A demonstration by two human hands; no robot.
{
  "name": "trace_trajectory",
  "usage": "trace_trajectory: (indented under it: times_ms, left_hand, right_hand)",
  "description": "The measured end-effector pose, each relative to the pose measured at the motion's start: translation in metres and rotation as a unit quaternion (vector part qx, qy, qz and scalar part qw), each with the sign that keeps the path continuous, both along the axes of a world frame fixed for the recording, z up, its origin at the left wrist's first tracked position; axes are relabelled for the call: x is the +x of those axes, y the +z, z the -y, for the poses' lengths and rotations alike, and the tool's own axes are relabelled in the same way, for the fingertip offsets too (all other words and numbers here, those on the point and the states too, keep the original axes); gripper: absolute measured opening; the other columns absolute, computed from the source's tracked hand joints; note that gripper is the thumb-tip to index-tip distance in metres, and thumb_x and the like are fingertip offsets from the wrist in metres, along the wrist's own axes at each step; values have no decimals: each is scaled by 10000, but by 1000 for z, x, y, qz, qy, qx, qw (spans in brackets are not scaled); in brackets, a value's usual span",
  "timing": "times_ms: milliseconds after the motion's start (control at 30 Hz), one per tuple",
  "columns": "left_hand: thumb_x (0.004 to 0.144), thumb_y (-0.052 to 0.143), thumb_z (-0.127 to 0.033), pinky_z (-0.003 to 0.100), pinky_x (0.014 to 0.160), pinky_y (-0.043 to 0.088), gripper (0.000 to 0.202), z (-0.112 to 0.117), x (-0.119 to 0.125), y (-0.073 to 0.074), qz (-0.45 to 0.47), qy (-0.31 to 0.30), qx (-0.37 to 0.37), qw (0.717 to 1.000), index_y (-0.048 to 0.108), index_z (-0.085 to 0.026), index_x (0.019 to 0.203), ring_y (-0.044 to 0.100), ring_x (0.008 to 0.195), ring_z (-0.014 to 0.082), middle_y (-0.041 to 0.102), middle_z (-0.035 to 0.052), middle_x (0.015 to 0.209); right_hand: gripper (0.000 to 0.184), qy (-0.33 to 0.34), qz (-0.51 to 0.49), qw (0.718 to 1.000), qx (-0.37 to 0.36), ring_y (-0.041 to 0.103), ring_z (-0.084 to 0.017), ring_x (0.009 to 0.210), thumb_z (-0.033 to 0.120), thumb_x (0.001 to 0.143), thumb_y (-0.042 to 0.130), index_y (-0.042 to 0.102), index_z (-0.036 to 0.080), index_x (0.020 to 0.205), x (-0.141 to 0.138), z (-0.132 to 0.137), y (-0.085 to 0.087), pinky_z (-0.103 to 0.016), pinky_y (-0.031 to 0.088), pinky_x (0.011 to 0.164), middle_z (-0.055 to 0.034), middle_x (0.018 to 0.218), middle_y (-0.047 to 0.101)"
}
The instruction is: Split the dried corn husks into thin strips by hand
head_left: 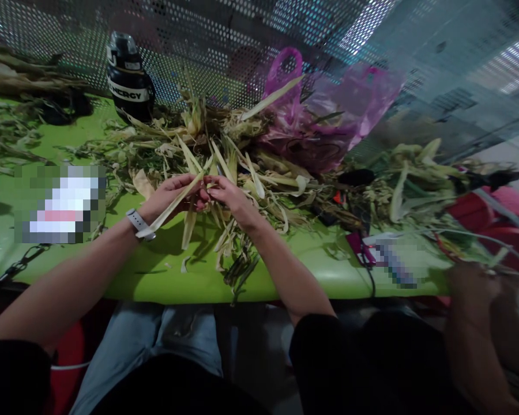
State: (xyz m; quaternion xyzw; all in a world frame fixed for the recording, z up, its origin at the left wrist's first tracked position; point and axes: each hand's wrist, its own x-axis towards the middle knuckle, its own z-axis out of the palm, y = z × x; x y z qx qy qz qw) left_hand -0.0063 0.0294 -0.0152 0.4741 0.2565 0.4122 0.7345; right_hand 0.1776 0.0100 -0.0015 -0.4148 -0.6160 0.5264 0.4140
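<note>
My left hand (170, 196) and my right hand (229, 199) meet over the green table (164, 276), both closed on pale corn husk leaves (185, 193). One long husk strip runs down across my left palm toward my wrist, which wears a white watch band (139, 225). The fingertips of both hands touch at the husks' middle. Behind them lies a big heap of husks and corn ears (225, 144). More loose husks (233, 253) hang by the table's front edge below my right wrist.
A black bottle (127, 78) stands at the back left against a perforated metal wall. A pink plastic bag (324, 115) lies behind the heap. Another person's hand (471, 288) works at the right, near red stools (497, 219) and more husks.
</note>
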Motion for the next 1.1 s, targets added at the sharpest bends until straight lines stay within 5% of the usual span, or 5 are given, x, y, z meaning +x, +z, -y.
trace_trajectory:
  times_ms: [167, 400, 600, 833, 1100]
  left_hand:
    - [756, 792, -340, 176, 458, 395, 294, -1, -1, 0, -43, 15, 26, 999, 718, -150, 969, 513, 486, 54, 643, 0, 661]
    - [827, 706, -436, 210, 433, 281, 283, 0, -4, 7, -148, 77, 141, 976, 736, -167, 909, 417, 469, 69, 502, -31, 534]
    - [870, 648, -468, 233, 541, 406, 328, 3, -4, 9, -111, 47, 133, 984, 758, -190, 1005, 537, 584, 102, 654, 27, 705]
    - [753, 792, -434, 286, 795, 491, 281, 3, -2, 6, -119, 38, 209, 970, 788, -179, 870, 624, 842, 160, 713, 65, 887]
    - [749, 800, -409, 247, 613, 424, 234, 4, -2, 5, -100, 142, 208, 963, 798, -198, 850, 546, 662, 114, 651, 23, 727]
  right_hand:
    - [444, -27, 41, 999, 9, 488, -95, 581, 580, 790, 683, 625, 199, 1011, 3, -4, -6, -230, 432, 545, 31, 695, 558]
    - [412, -134, 57, 985, 93, 440, -84, 503, 613, 803, 660, 594, 206, 812, 18, -14, -4, -230, 355, 499, 58, 573, 467]
    - [413, -97, 49, 990, 89, 439, -99, 498, 620, 807, 656, 595, 211, 809, 15, -14, -9, -244, 361, 505, 53, 552, 467]
    - [445, -53, 71, 990, 111, 531, -103, 588, 632, 821, 622, 608, 189, 840, 14, -16, -15, -254, 459, 594, 16, 704, 584]
    - [424, -143, 127, 948, 255, 610, -156, 802, 579, 868, 609, 600, 207, 1071, 10, -11, -16, -313, 530, 775, -48, 932, 659]
